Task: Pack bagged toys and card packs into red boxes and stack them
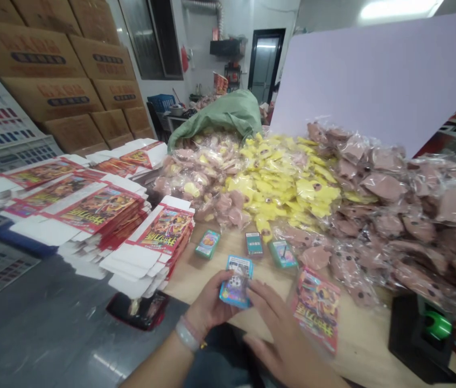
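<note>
A stack of blue-bordered cards [236,281] rests in my left hand [211,302], its fingers closed round the stack's left side and underside. My right hand [272,323] lies along the stack's right edge with fingers stretched out and thumb apart, its fingertips at the cards. Just beyond, on the wooden table, stand three small card piles: a teal one [207,243] at left, a dark-topped one [254,243] in the middle and another teal one [283,253] at right. To the right of my right hand lies a red printed box [316,310].
Flat red-and-white cartons [159,237] are stacked at left. Bagged yellow pieces [284,172] and bagged pinkish-brown pieces [393,215] heap across the back and right, beside a green sack [223,116]. A black tape dispenser [417,334] stands front right. Brown boxes [50,70] rise at far left.
</note>
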A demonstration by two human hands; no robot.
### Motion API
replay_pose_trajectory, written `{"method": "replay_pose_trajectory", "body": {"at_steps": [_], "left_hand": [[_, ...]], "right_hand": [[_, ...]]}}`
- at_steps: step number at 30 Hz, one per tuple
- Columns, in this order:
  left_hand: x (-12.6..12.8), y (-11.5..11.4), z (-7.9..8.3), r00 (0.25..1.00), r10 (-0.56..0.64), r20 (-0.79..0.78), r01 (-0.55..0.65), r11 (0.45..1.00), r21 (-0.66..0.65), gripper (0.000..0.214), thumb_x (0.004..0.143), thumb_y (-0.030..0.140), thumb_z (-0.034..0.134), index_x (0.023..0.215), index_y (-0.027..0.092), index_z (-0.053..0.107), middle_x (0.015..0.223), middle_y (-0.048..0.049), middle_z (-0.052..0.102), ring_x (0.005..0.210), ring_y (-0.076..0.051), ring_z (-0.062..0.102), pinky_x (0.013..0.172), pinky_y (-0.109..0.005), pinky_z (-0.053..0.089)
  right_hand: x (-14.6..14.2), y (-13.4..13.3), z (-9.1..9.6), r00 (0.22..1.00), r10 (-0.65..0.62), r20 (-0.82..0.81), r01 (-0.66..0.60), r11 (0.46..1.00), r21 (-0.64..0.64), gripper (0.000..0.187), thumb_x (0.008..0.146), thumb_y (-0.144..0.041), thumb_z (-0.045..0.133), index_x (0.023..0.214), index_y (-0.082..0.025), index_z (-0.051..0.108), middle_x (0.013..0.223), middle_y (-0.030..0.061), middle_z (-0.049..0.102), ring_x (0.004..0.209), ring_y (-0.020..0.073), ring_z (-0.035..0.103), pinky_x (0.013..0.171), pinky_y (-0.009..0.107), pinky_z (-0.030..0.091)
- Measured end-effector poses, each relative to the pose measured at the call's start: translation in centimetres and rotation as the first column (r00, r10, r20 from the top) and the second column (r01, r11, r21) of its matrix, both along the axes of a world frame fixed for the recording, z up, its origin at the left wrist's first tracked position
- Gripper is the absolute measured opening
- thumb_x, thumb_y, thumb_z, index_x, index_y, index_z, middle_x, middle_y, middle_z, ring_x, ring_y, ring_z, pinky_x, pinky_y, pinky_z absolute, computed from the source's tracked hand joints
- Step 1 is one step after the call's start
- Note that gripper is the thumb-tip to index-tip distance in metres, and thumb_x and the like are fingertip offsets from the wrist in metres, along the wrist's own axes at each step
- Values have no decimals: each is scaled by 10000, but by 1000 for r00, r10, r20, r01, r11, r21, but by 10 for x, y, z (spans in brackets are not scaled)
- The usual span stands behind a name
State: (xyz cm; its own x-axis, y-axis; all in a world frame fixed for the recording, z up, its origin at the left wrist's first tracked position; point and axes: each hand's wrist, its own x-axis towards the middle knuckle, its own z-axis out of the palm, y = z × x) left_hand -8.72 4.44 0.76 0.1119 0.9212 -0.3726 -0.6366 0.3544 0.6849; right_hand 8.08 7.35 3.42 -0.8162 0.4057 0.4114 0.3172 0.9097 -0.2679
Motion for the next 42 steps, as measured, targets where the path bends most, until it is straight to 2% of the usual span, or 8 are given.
{"method": "replay_pose_trajectory", "body": {"at_steps": [10,15,18,20,23,28,34,42], "left_hand": [[32,1,4,967,244,-73,-241,969,49,411,629,412,728,879,143,543,766,-4,587,721,-140,554,673,-236,408],[26,-9,6,999,34,0,-34,996,78,423,603,261,750,953,120,560,805,-42,604,712,-148,574,675,-254,429],[14,-15,13,992,-128,7,127,988,83,414,569,103,686,960,133,553,830,-48,617,702,-143,587,635,-228,432],[7,-18,19,965,-263,-12,263,962,79,444,550,79,657,973,147,539,860,-53,622,730,-172,605,633,-246,447],[2,-22,28,881,-472,-2,471,878,83,481,559,99,645,1013,177,505,886,-44,617,742,-199,624,636,-288,471],[-11,-40,30,821,-568,-53,567,823,-34,539,543,67,620,1049,189,480,867,-11,610,726,-157,607,614,-239,451],[-35,-50,35,811,-390,-436,360,920,-154,474,571,89,542,1039,147,484,841,-5,585,722,-134,562,596,-203,435],[8,-38,46,479,-245,-843,487,873,24,1121,567,137,665,1395,200,-88,910,-31,587,701,-147,557,572,-212,437]], "right_hand": [[-38,13,6,822,-292,489,190,950,247,274,698,-4,479,914,-116,605,756,128,616,648,231,579,493,308,436],[-20,36,25,920,-92,381,230,914,-335,141,680,-27,493,667,-152,556,659,40,566,565,133,515,471,226,352],[0,42,24,997,-66,46,63,290,-955,81,742,-189,488,660,-186,490,479,-78,356,377,57,278,367,178,223],[11,38,19,964,-256,-76,-124,-179,-976,114,729,-284,542,702,-200,470,456,-116,229,350,41,131,333,170,128],[21,23,10,873,-480,-91,-308,-397,-864,217,666,-311,645,687,-196,462,474,-122,216,357,25,106,330,162,93],[30,-5,-14,666,-740,-97,-209,-61,-976,242,705,-405,592,653,-203,469,455,-109,250,351,37,186,344,162,163],[26,-43,-22,983,-146,111,166,449,-878,112,654,-315,616,638,-205,608,581,-3,591,560,148,526,550,251,391],[-20,-18,5,871,-489,50,375,594,-712,318,794,-463,430,678,-183,528,594,13,559,576,162,515,543,255,361]]}}
